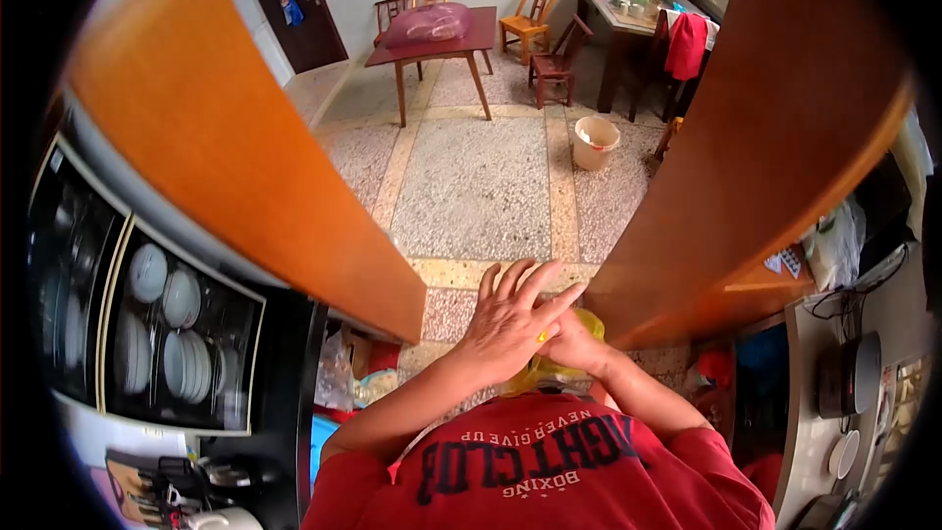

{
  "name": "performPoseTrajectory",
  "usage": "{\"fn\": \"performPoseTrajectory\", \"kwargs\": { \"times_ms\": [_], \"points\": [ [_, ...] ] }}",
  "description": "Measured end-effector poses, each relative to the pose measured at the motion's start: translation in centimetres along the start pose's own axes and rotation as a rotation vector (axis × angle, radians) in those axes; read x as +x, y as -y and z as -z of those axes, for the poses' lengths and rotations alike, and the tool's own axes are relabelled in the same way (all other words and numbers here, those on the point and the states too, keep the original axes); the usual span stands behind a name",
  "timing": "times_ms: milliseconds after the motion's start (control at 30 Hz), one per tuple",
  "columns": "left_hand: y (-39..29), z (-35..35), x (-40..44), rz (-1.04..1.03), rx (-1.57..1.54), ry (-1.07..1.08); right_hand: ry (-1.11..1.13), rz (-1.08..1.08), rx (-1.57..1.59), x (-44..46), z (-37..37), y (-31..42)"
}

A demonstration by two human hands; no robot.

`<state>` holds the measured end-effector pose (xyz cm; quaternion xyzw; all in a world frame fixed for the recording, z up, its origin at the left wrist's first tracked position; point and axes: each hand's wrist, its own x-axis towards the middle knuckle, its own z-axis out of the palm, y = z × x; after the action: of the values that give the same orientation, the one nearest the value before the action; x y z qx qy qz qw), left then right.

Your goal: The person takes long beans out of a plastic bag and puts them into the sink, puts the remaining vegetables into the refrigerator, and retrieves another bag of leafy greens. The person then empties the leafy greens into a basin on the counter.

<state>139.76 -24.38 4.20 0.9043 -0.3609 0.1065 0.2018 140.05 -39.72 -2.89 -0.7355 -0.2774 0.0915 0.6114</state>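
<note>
My left hand point(512, 322) is stretched out in front of my chest, palm down, with its fingers spread. It crosses over my right hand point(577, 345), and the two touch. The fingers of my right hand are mostly hidden under the left, so their grip does not show. A small yellow spot, perhaps a ring, shows where the hands meet. Behind and below them is a yellow, see-through, bag-like thing point(535, 375). Whether my right hand holds it or it lies beyond the hands, I cannot tell.
Wooden panels point(245, 118) point(746, 137) flank a doorway. Beyond are a table point(481, 27) with a purple-pink covered bundle point(439, 23), chairs point(530, 20) and a pale bucket point(596, 144). On the left stands a dish cabinet point(182, 334); a pan point(863, 373) hangs right.
</note>
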Motion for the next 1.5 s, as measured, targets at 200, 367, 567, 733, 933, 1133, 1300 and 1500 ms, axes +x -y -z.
{"fn": "performPoseTrajectory", "kwargs": {
  "times_ms": [200,367,567,733,933,1133,1300,1500],
  "points": [
    [9.0,0.6,7.6,0.146,-0.419,0.098,0.072,-0.032,0.045,10.0,5.3,-3.4],
    [15.7,0.7,10.6,0.318,-0.687,0.036,0.19,-0.05,0.245,17.2,8.5,-4.3],
    [24.7,-1.4,15.4,0.622,-1.15,-0.038,0.292,-0.082,0.286,26.6,12.3,-8.6],
    [34.4,-1.2,19.9,0.385,-0.578,-0.153,0.269,-0.077,0.111,36.2,14.5,-9.9],
    [44.7,2.3,26.1,0.093,-0.54,0.018,0.323,-0.091,-0.072,46.9,16.4,-10.6],
    [51.8,4.8,29.6,0.078,-0.502,-0.11,0.08,0.028,-0.126,55.7,16.6,-12.0],
    [58.1,6.1,29.3,0.273,-0.399,-0.228,0.111,-0.011,0.068,64.2,15.4,-14.9],
    [67.2,4.1,30.1,0.41,-0.382,-0.432,0.219,-0.228,0.398,76.9,15.9,-17.3]
  ]
}}
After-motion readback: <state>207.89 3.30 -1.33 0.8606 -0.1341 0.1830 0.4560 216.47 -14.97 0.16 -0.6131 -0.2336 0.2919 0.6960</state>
